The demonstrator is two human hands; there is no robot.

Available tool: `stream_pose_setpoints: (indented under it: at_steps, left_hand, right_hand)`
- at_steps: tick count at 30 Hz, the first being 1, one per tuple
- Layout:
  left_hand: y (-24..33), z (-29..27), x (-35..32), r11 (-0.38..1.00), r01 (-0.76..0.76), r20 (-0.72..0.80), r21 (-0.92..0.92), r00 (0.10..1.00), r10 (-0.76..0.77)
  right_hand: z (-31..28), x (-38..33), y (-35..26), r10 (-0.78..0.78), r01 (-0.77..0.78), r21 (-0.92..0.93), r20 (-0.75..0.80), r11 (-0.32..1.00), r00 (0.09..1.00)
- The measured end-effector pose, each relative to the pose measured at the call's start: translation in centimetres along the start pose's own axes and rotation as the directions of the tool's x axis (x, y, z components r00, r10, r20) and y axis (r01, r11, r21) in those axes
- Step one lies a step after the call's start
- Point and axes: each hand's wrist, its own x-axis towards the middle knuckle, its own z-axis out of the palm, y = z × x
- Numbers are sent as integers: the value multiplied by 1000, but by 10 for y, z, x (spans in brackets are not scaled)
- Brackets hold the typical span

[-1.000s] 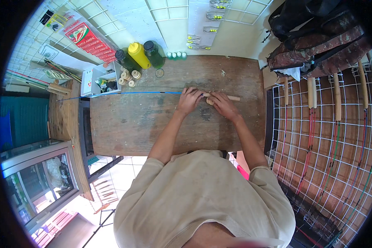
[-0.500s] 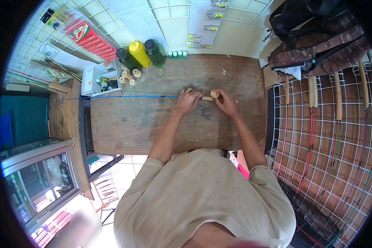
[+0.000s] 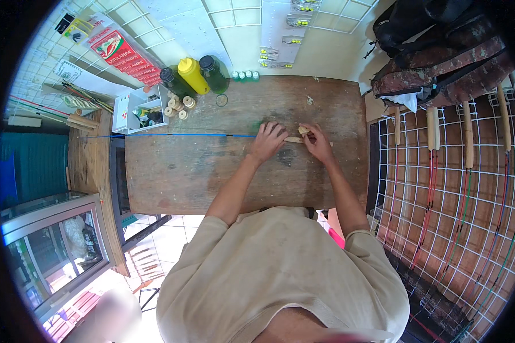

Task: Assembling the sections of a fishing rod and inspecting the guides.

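A thin blue fishing rod [image 3: 194,135] lies crosswise on the wooden table, its pale handle [image 3: 293,139] toward the right. My left hand [image 3: 268,142] is closed over the rod where the blue shaft meets the handle; the fingertips are partly hidden. Just above the handle, my right hand [image 3: 317,144] grips a small wooden spool [image 3: 304,131] between thumb and fingers. The handle's end shows past the right hand. Any thread between spool and rod is too fine to make out.
Several wooden spools [image 3: 182,115] stand at the back left, beside a white box [image 3: 118,113] of small items. Behind them are two dark green bottles and a yellow bottle [image 3: 193,75]. Small capped vials [image 3: 248,76] stand by the wall. Rods hang on a rack [image 3: 435,194] at right.
My left hand has shifted slightly right, closer to the right hand. The rod has slid a little to the right. The spool has tilted within my right hand's fingers.
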Motion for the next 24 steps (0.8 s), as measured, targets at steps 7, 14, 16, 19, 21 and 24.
stream_pose_setpoints:
  at_steps: [7, 14, 16, 19, 21, 24]
  left_hand:
    - [3, 9, 1, 999, -43, 9, 26, 999, 43]
    - [1, 3, -7, 999, 23, -57, -34, 998, -25]
    - [-1, -3, -9, 998, 25, -104, -63, 994, -32]
    - [-3, -11, -12, 999, 4, -73, -34, 997, -7]
    - [-6, -14, -15, 1000, -17, -73, -16, 997, 16]
    - [-9, -15, -23, 1000, 3, -85, -20, 996, -4]
  right_hand:
    - [5, -2, -5, -5, 4, -109, -4, 994, 1000]
    - [-1, 5, 1, 57, -57, -34, 5, 998, 998]
    - [-1, 7, 1, 39, -38, -22, 41, 999, 998]
    - [0, 12, -8, 28, -29, -43, -10, 999, 1000]
    - [0, 17, -17, 33, -29, -78, 42, 997, 999]
    - [-2, 26, -31, 150, -81, -301, 212, 950, 966]
